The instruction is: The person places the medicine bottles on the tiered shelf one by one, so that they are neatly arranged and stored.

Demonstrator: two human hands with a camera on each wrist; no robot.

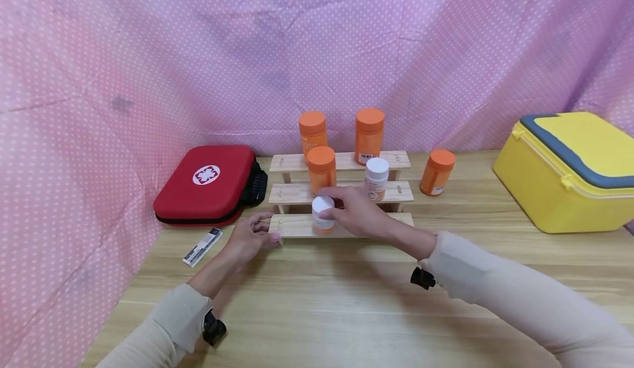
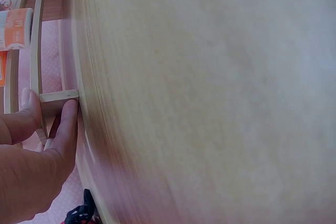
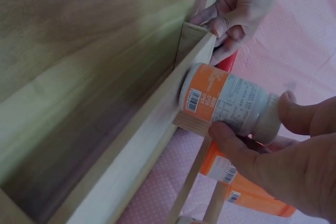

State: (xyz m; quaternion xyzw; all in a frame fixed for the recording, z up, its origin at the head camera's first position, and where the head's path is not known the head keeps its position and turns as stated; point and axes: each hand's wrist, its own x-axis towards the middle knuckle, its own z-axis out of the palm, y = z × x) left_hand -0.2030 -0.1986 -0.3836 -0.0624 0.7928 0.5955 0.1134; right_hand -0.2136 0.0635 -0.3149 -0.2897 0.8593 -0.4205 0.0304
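Observation:
A three-tier wooden display rack [image 1: 292,226] stands on the table. My right hand [image 1: 364,214] grips a white-capped pill bottle [image 1: 323,220] with an orange and white label, upright on the lowest step. In the right wrist view, the thumb is at the cap and a finger lies along the side of the bottle [image 3: 226,100]. My left hand [image 1: 250,237] pinches the left end of the lowest step, with a finger against its leg [image 2: 59,96]. On the middle step are an orange bottle [image 1: 322,170] and another white-capped bottle [image 1: 377,178]. Two orange bottles [image 1: 313,131] [image 1: 369,137] occupy the top step.
Left of the rack lies a red first-aid case [image 1: 205,184], with a small white printed strip [image 1: 202,247] in front of it. An orange bottle [image 1: 438,172] stands right of the rack. Farther right is a yellow box [image 1: 555,186] with a grey-edged lid. Pink dotted cloth [image 1: 277,54] hangs behind.

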